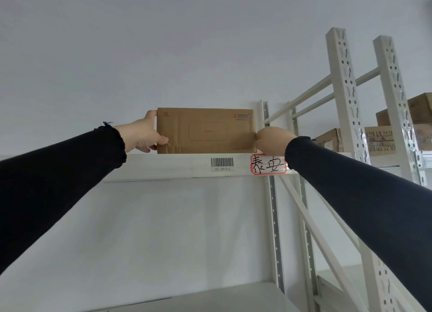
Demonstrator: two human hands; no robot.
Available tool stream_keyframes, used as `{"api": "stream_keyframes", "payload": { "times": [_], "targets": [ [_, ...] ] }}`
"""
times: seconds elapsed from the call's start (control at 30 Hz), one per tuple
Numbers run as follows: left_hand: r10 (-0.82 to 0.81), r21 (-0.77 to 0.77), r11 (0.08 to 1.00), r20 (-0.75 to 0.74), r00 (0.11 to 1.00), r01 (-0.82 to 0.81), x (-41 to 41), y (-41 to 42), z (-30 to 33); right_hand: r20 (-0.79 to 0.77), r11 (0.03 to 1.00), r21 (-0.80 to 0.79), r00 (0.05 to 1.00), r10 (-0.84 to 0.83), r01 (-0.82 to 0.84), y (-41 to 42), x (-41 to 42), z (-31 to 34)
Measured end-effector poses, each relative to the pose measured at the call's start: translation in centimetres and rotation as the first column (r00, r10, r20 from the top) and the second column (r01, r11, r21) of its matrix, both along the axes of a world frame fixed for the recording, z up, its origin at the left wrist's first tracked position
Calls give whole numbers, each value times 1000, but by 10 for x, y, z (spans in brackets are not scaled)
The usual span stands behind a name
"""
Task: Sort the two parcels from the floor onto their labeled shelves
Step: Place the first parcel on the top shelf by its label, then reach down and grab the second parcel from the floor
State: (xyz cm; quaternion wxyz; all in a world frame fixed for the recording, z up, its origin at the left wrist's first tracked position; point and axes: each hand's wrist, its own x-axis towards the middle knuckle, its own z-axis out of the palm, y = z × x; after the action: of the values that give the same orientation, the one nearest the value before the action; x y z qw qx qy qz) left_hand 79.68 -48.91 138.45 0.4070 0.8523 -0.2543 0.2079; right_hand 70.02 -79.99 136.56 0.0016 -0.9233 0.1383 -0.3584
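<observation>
- Fingers [161,139] of left hand [142,134] wrapped round left short edge of cardboard parcel [205,130]: thumb on the front face low down, another fingertip showing at the top left corner, rest behind the box.
- Right hand [272,141] clamped on parcel's lower right corner, knuckles toward camera; fingers curled shut on the edge, tips hidden behind the hand.
- Head view, looking up: both arms in dark long sleeves [364,194] reaching up from the bottom corners of frame.
- Parcel = flat brown box, broad face toward camera, standing upright on its long edge. Red "2L" print top left, small logo top right, dashed rounded rectangle in the middle.
- Bottom edge sits level with the front lip of the upper shelf [163,166], white metal; can't tell if weight is fully on the shelf or partly carried by the hands.
- Barcode sticker [222,163] on shelf lip just below parcel, code "A4-10-2-1" under it.
- Red-bordered handwritten label [268,165] right beside barcode, directly under the right hand, two black Chinese characters.
- White slotted upright [272,218] below the label, at the shelf's right end.
- Neighbouring rack [346,101] to the right w/ other cardboard boxes [381,140], well apart from the parcel.
- Lower shelf [210,297] at the bottom of frame.
- Pale wall [163,43] behind.
</observation>
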Motion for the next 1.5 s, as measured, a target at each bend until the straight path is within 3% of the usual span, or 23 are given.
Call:
{"api": "stream_keyframes", "payload": {
  "times": [0.43, 0.57, 0.63, 0.7, 0.8, 0.93, 1.07, 1.23, 1.37, 1.5],
  "targets": [
    [46, 56, 998, -70, 997, -42, 27, -8, 4, -119, 995, 99, 993, -8, 20, 10, 16, 13],
    [85, 85, 993, -65, 994, -79, 17, -1, 7, -59, 997, 76, 998, -31, 35, 13, 3, 13],
    [135, 123, 983, 33, 990, -138, 9, 8, 5, 56, 999, -7, 997, -51, 51, 15, -7, 9],
    [187, 190, 953, 246, 951, -236, -4, 20, -2, 175, 994, -105, 984, -24, 43, 21, -18, 0],
    [78, 246, 938, 536, 840, -244, -25, 37, -20, 291, 984, -164, 950, 110, -63, 41, -33, -19],
    [-49, 275, 945, 656, 753, -178, -47, 68, -55, 367, 940, -305, 892, 263, -151, 79, -48, -56],
    [-133, 344, 923, 703, 698, -171, -66, 120, -99, 380, 928, -317, 870, 314, -196, 136, -68, -105],
    [-188, 415, 902, 619, 763, -115, -84, 204, -179, 200, 963, -174, 950, 239, -205, 219, -92, -197],
    [-191, 519, 854, 386, 903, -41, -103, 258, -259, -56, 982, -74, 984, 169, -173, 282, -121, -278],
    [-219, 602, 797, 220, 951, 45, -131, 291, -339, -258, 989, 16, 955, 147, -148, 326, -153, -347]
  ]
}}
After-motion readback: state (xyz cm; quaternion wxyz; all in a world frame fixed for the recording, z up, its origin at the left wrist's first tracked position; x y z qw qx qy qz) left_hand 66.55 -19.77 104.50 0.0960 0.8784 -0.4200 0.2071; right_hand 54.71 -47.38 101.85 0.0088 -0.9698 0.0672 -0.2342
